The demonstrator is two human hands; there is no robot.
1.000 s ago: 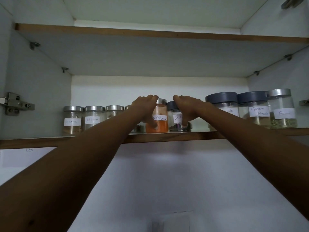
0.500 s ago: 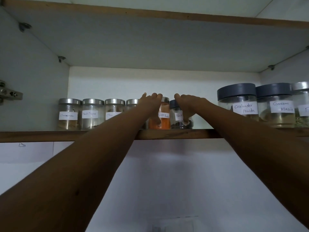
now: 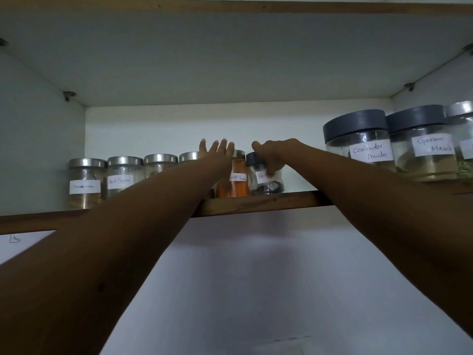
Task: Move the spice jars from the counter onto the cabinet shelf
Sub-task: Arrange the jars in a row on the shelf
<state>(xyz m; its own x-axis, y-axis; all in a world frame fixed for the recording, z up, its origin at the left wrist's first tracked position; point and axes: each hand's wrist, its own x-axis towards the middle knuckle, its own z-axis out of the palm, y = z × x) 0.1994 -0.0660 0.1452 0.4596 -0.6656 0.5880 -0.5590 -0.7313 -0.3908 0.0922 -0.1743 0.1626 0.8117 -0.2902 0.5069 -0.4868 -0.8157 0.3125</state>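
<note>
Both my arms reach up to the cabinet shelf (image 3: 256, 203). My left hand (image 3: 217, 151) is open with fingers spread upward, just left of the orange chilli powder jar (image 3: 236, 185), which stands on the shelf. My right hand (image 3: 271, 155) curls over the dark-lidded jar (image 3: 266, 180) labelled "Black", fingers down on its front. That jar stands on the shelf beside the chilli jar. A row of silver-lidded jars, cinnamon (image 3: 85, 184) and black pepper (image 3: 122, 176) among them, lines the shelf to the left, partly hidden by my left forearm.
Bigger jars stand at the right of the shelf: coriander powder (image 3: 358, 142), garam masala (image 3: 422, 149) and a silver-lidded one (image 3: 463, 129) cut off by the frame edge. A bare stretch of shelf lies between the dark-lidded jar and the coriander jar. Another shelf board (image 3: 230, 47) lies overhead.
My left hand has let go of the chilli powder jar and opened, fingers now pointing up. My right hand stays on the dark-lidded jar. The view has moved closer to the shelf.
</note>
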